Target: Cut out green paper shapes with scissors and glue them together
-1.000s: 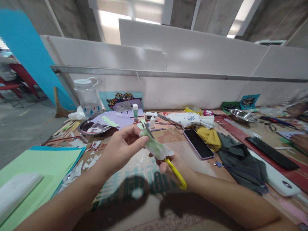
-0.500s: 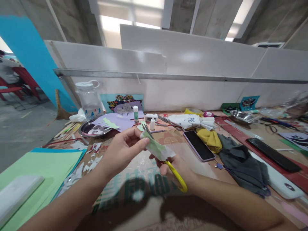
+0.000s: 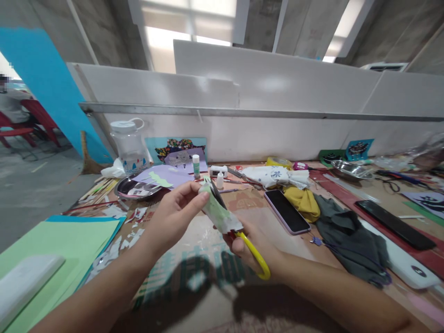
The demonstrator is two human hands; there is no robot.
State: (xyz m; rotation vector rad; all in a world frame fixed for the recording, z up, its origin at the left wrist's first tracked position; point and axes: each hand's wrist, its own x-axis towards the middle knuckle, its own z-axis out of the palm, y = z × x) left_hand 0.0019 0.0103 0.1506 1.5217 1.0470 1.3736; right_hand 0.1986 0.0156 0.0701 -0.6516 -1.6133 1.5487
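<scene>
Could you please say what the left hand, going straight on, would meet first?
Past the paper it holds, the left hand would probably meet the scissors' blade first, though depth is unclear.

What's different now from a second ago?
The left hand and green paper piece shifted slightly left; more of the scissors shows beside the paper. At far right, another person's hand left view, uncovering a purple sheet. The right hand still holds the scissors; the purple-edged phone stayed put.

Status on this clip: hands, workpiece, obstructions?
Left hand pinching small white-and-green paper piece. Right hand gripping yellow-handled scissors, dark blades alongside paper. Nothing seen blocking hands; black, purple-edged phone lies to their right.
</scene>
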